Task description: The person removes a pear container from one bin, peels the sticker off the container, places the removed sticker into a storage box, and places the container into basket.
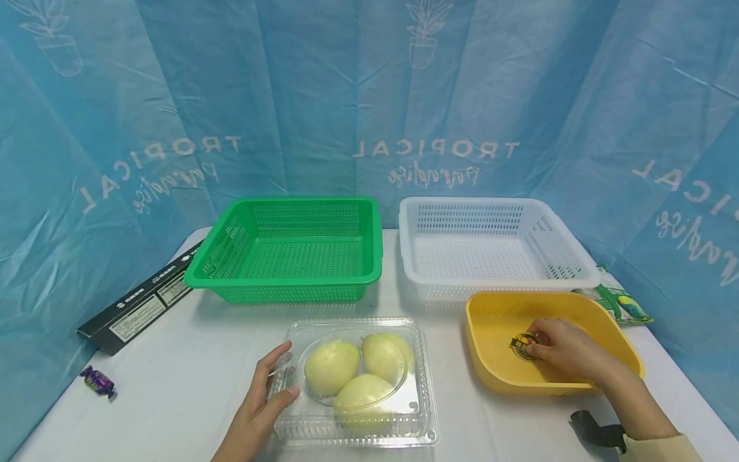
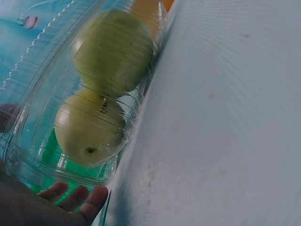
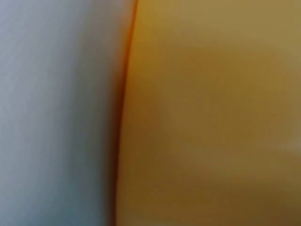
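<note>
A clear plastic clamshell box (image 1: 424,385) with three pale yellow-green pears (image 1: 331,367) inside sits at the front middle of the table. My left hand (image 1: 260,401) is at its left side, thumb over the lid's edge and fingers spread along the side. In the left wrist view, the fingertips (image 2: 98,195) lie nearly straight against the box's end. Over on the right, my right hand (image 1: 568,346) reaches into a yellow basin (image 1: 485,366) and pinches a round black-and-gold label (image 1: 522,346) by its edge. The right wrist view shows only the basin's blurred wall (image 3: 211,117).
Behind stand a green basket (image 1: 283,289) and a white basket (image 1: 502,282). A long black box (image 1: 138,308) and a purple-wrapped candy (image 1: 99,382) are at left. A green packet (image 1: 626,301) lies partly behind the basin, and a black curved object (image 1: 594,431) is near the right forearm.
</note>
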Demonstrator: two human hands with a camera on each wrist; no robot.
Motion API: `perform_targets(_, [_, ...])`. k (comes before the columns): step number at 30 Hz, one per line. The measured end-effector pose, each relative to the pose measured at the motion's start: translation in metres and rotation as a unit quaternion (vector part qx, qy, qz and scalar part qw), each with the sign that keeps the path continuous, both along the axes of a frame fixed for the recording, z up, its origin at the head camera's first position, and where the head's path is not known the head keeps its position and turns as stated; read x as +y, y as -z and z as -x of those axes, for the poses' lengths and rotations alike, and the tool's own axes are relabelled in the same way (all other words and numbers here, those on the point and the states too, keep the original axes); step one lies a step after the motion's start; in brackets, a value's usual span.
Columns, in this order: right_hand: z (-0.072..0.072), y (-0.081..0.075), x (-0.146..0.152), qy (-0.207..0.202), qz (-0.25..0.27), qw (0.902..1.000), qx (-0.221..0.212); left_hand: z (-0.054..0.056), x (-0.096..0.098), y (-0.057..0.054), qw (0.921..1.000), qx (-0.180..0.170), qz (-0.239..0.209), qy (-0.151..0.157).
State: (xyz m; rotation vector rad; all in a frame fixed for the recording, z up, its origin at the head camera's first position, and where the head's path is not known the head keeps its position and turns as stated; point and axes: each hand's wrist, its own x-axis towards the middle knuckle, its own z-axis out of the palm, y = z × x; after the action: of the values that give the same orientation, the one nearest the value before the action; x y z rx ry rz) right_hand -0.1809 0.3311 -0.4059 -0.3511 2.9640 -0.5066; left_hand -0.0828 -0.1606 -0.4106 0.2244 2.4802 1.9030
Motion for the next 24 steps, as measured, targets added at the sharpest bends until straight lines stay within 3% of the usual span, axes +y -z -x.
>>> perform_targets(24, [-0.0007,-0.0007,-0.0005,0.016,0.001,0.9997,-0.017,-0.0019,0.0008,-0.0017,0.9998,-0.018,0.0,-0.006])
